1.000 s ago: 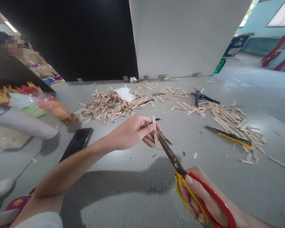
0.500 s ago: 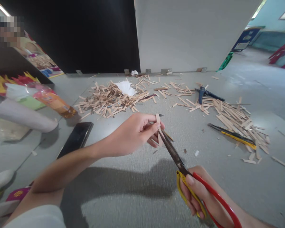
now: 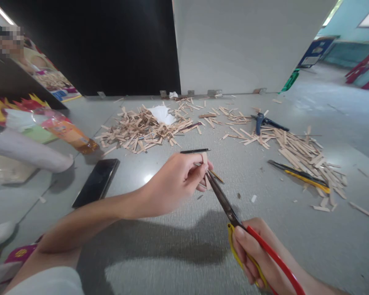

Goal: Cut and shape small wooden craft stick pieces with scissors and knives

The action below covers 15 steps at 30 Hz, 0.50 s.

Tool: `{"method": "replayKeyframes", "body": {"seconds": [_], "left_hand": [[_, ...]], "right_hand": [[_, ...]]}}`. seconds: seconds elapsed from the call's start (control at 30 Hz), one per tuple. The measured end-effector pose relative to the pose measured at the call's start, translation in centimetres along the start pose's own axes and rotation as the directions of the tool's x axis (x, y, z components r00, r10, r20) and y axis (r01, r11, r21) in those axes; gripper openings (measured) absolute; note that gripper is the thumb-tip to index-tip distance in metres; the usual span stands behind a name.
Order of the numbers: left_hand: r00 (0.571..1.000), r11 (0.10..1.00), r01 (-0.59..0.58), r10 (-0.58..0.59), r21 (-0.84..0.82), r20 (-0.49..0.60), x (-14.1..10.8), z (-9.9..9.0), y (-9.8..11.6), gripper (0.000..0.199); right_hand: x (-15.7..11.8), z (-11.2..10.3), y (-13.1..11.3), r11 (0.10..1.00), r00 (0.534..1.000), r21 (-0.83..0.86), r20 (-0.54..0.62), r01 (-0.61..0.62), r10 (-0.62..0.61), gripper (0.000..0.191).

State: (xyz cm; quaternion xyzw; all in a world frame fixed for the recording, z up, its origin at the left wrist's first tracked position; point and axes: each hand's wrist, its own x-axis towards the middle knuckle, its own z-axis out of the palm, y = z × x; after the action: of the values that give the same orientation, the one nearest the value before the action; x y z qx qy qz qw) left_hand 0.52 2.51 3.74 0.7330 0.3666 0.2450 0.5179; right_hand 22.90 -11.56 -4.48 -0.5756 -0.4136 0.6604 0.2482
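Observation:
My left hand (image 3: pixel 175 182) is closed around a short, flat wooden strip (image 3: pixel 204 158), whose upper end shows above the thumb. In my right hand (image 3: pixel 256 246) is a pair of scissors (image 3: pixel 224 201) with one yellow and one red handle. The tips of the dark blades meet the strip just by my left fingertips; whether they grip it is hard to make out. Behind my left hand lies a black pen (image 3: pixel 195 150). A thin yellowish stick (image 3: pixel 217 176) lies close beside the blades.
Cut wooden pieces form a pile (image 3: pixel 135 131) at back left, with white tissue (image 3: pixel 162 114) on it. At right are more strips (image 3: pixel 298 153), dark blue pliers (image 3: pixel 260 123) and a yellow-black utility knife (image 3: pixel 301 176). A phone (image 3: pixel 96 182) and bottle (image 3: pixel 69 133) lie left. Another person is at far left.
My left hand has shifted slightly down, uncovering more of the pen behind it. The scissor handles have drawn closer together, with the blades still at the strip.

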Motion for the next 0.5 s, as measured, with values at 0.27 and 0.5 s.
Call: {"method": "replayKeyframes", "body": {"seconds": [0.27, 0.5], "left_hand": [[1.000, 0.999, 0.002, -0.002, -0.043, 0.010, 0.0, 0.0, -0.1, 0.025], [0.998, 0.999, -0.040, 0.039, 0.003, 0.052, 0.1, -0.4, 0.1, 0.026]], "right_hand": [[0.2, 0.6, -0.6, 0.991, 0.999, -0.123, -0.014, 0.044, -0.046, 0.079], [0.0, 0.9, -1.9, 0.982, 0.996, -0.169, -0.003, 0.090, -0.092, 0.076]]}}
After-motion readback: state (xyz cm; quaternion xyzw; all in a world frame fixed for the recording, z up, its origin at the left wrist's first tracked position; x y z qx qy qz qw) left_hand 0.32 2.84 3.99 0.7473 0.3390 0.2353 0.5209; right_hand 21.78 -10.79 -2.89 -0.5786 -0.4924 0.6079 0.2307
